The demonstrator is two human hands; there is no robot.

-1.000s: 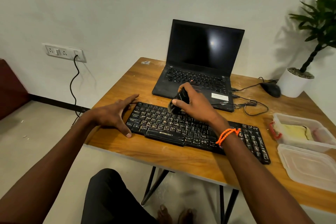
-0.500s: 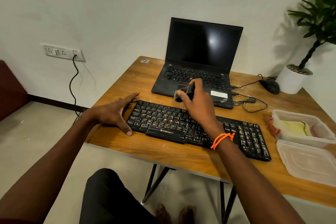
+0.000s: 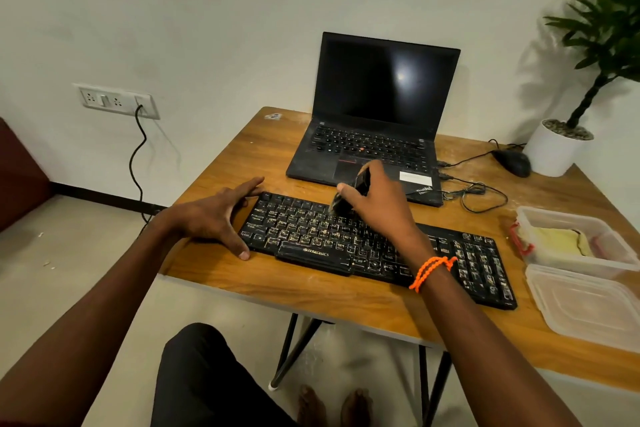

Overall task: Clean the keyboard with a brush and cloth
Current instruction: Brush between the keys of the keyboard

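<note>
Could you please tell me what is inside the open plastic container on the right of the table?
The container holds a yellow cloth with something red beside it; its frosted wall hides the rest.

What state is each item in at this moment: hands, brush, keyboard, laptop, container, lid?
Left hand: fingers spread, bracing the keyboard's left end.
Right hand: grips the brush.
Brush: tilted, bristles down on the upper key rows.
Keyboard: flat on the table, dusty with pale specks.
Laptop: open, screen dark.
Container: open, yellow cloth inside.
Lid: off, lying beside the container.
</note>
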